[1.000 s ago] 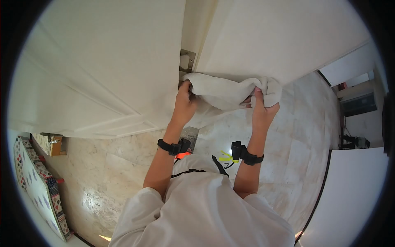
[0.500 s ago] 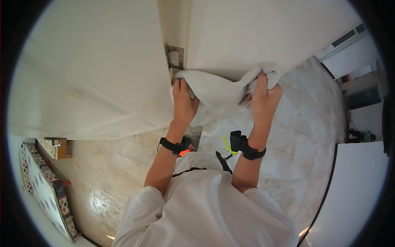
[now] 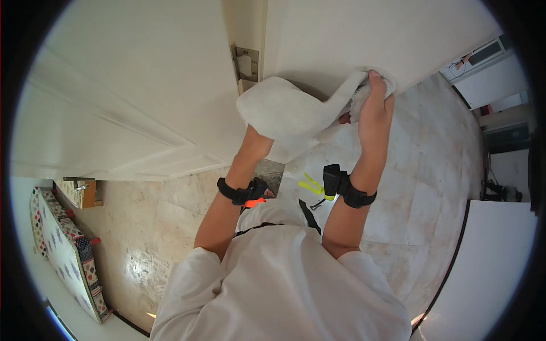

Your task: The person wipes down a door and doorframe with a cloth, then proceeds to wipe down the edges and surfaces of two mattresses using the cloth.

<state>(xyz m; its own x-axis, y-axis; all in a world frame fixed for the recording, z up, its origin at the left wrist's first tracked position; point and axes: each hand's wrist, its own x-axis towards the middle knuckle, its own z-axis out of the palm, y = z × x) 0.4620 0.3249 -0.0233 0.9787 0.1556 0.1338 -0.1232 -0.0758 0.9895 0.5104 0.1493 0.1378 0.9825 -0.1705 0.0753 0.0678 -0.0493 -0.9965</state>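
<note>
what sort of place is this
Probably the inside of a home, by a doorway: there is a white panelled door with a metal plate near its edge, a pale tiled floor, and patterned fabric off to the left. Which room it is, I can't tell.

Single head-worn camera, wide view, facing forward and down.

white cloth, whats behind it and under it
A white panel shows behind the upper edge of the white cloth. The left hand reaches under it, fingers covered; whatever else lies beneath can't be seen.
</note>
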